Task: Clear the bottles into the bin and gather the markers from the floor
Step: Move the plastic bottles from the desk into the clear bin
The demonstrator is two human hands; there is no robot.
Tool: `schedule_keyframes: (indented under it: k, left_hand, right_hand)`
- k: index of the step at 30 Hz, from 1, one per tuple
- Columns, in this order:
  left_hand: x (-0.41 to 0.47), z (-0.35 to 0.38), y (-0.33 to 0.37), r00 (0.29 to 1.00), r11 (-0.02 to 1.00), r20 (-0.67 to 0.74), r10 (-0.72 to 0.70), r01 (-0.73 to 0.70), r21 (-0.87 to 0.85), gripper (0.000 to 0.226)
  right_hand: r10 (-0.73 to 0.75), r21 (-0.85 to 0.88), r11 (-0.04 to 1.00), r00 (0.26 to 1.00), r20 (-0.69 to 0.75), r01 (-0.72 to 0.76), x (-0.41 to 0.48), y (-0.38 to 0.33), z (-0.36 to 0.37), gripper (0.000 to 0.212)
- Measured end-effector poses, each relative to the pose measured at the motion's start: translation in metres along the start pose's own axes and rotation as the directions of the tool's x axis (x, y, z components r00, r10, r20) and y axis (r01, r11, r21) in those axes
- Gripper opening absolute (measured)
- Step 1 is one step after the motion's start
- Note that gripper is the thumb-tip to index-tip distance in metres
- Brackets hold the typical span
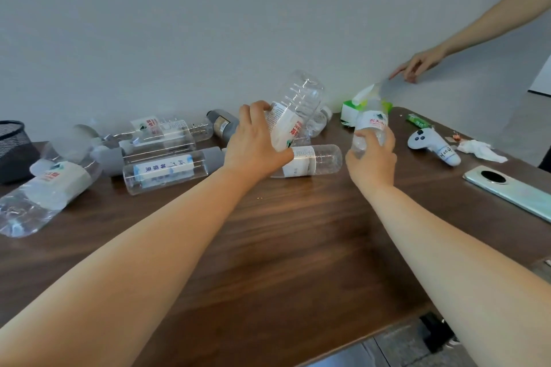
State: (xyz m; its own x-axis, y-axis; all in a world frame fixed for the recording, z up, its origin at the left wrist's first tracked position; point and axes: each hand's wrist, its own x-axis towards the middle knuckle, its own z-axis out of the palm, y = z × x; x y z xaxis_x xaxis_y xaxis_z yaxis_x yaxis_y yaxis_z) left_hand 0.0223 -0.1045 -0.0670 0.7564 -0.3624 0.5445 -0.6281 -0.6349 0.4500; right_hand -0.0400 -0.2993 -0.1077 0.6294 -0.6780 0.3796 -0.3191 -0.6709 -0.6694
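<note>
Single head-mounted wide-angle view, aimed forward and down across the bench (298,232) toward the wall (208,24). Close range: both forearms entering from the lower edge, hands at mid-frame. Strong edge distortion. No second view.

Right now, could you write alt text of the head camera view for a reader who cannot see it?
A person's left hand and right hand each grip a clear plastic water bottle, one tilted, one upright, above a dark wooden table. More empty bottles lie at left beside a black mesh basket; a phone lies at right.
</note>
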Motion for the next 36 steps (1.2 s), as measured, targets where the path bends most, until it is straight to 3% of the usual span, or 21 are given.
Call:
schedule_keyframes:
  k: [5,11,16,21,24,28,32,34,36]
  left_hand:
    - [-0.017,-0.043,-0.028,0.997,0.999,-0.072,-0.041,0.043,0.021,0.08]
    - [-0.057,-0.128,-0.101,0.954,0.979,-0.25,-0.164,0.189,0.08,0.075]
    - [-0.115,-0.209,-0.171,0.868,0.927,-0.38,-0.32,0.37,0.064,0.075]
    - [-0.19,-0.288,-0.226,0.674,0.828,-0.539,-0.505,0.555,-0.081,0.071]
    - [-0.242,-0.332,-0.254,0.537,0.749,-0.638,-0.552,0.655,-0.097,0.072]
    - [-0.306,-0.374,-0.283,0.382,0.586,-0.651,-0.656,0.801,-0.121,0.082]
    - [-0.351,-0.388,-0.307,0.3,0.457,-0.603,-0.739,0.881,-0.122,0.075]
    - [-0.364,-0.388,-0.318,0.294,0.434,-0.585,-0.756,0.894,-0.111,0.074]
    - [-0.373,-0.387,-0.327,0.292,0.413,-0.571,-0.768,0.906,-0.093,0.073]
  right_hand:
    - [-0.328,0.222,0.923,0.945,0.022,0.315,-0.026,-0.074,0.018,0.037]
    - [-0.52,0.432,0.809,0.828,0.211,0.398,-0.091,-0.172,0.069,0.04]
    - [-0.678,0.562,0.696,0.669,0.306,0.448,-0.163,-0.253,0.117,0.058]
    - [-0.739,0.702,0.621,0.559,0.376,0.348,-0.257,-0.339,0.152,0.056]
    - [-0.788,0.754,0.581,0.446,0.425,0.307,-0.314,-0.381,0.174,0.053]
    - [-0.79,0.716,0.613,0.291,0.54,0.334,-0.38,-0.416,0.204,0.05]
    - [-0.736,0.599,0.645,0.174,0.654,0.475,-0.423,-0.429,0.235,0.053]
    - [-0.682,0.527,0.661,0.134,0.719,0.534,-0.435,-0.434,0.249,0.069]
    - [-0.623,0.474,0.634,0.04,0.781,0.612,-0.446,-0.44,0.259,0.092]
